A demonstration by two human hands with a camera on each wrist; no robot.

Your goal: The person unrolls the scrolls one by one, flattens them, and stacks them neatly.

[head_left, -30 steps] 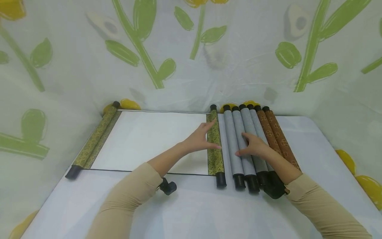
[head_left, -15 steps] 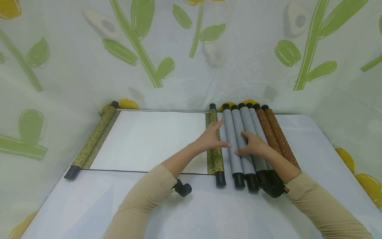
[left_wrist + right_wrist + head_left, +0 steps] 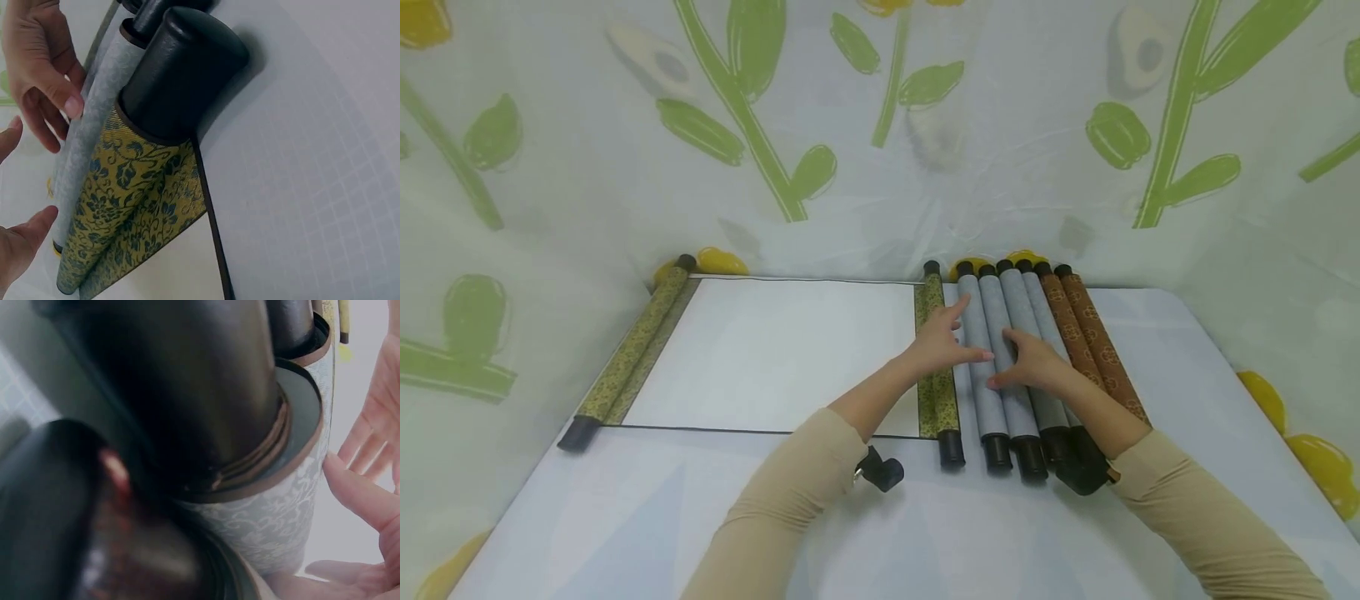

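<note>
1. The left hand point(image 3: 942, 343), fingers spread wide and flat, rests across the green scroll roller point(image 3: 934, 367) and the leftmost grey scroll point(image 3: 979, 358), centre of the frame.
2. The right hand point(image 3: 1030, 362), fingers relaxed and open, touches the grey scrolls beside it.
3. Brown scrolls point(image 3: 1090, 342) lie just right.

Right wrist view: black roller caps point(image 3: 169, 394) fill my frame, blurred; left hand point(image 3: 375, 487) cut by edge.

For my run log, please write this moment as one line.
left hand: touches grey scroll | right hand: rests on grey scrolls | green scroll: unrolled
</note>
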